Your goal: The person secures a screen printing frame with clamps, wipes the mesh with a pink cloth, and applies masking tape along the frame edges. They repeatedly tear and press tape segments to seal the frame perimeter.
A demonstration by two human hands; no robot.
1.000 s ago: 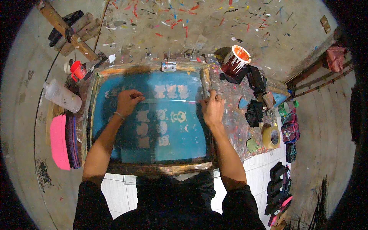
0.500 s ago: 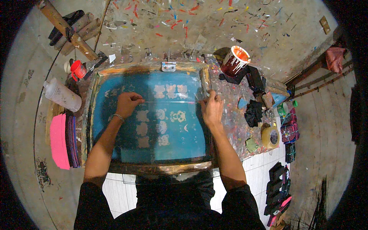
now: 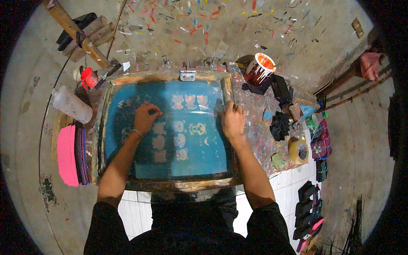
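In front of me lies a wood-framed printing screen with blue mesh and pale animal-face shapes. A thin, shiny strip of clear tape runs across it below the top row of shapes. My left hand pinches the strip's left end, thumb and forefinger together, over the mesh. At the screen's right rail, my right hand has its fingers curled in at the strip's other end. Its fingertips are partly hidden. A metal hinge clamp grips the far rail.
Right of the screen are a paint-dripped bucket, a black crumpled cloth and a tape roll. At left stand a red cup, a whitish plastic bottle and a stack of pink and dark sheets.
My left hand has shifted slightly right over the mesh. The right hand stays by the right rail, and the strip still spans between them. The view has shifted a little.
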